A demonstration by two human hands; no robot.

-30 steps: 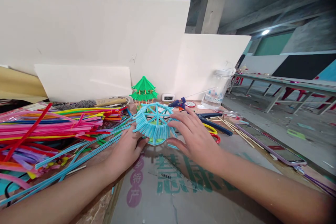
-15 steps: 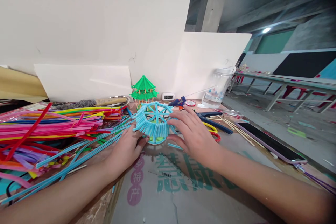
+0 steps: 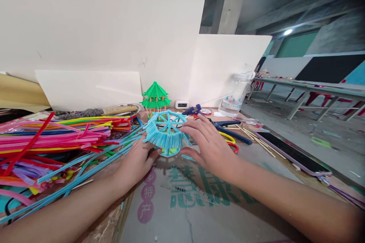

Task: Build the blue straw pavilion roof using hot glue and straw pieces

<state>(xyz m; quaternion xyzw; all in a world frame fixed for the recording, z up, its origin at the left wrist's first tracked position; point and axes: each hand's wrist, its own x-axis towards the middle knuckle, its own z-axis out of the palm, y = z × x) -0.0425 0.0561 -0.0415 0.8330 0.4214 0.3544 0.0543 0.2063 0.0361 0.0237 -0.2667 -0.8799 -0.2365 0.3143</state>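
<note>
A light-blue pipe-cleaner roof model (image 3: 168,136), round with a spoked open top and a fringe of short strips, sits in front of me over a pale base with green patches. My left hand (image 3: 139,155) grips its left side, thumb at the lower edge and fingers partly hidden behind it. Curved around the right side is my right hand (image 3: 209,144), its fingertips at the fringe and thumb low beside the base. Just behind stands a green two-tiered pagoda model (image 3: 155,98). Long blue pipe cleaners (image 3: 82,174) run beneath my left forearm.
Bundled coloured pipe cleaners (image 3: 57,136) cover the left side. A glue gun (image 3: 194,110), a small digital timer (image 3: 181,104), blue-handled pliers (image 3: 236,133) and a water bottle (image 3: 235,95) stand or lie behind. At right lie wooden sticks (image 3: 262,144) and a phone (image 3: 291,153). A clear ruler (image 3: 194,186) lies in front.
Both hands stay around the blue model with hardly any movement. My right fingers shift very slightly at its right edge, and the whole view moves a little to the left.
</note>
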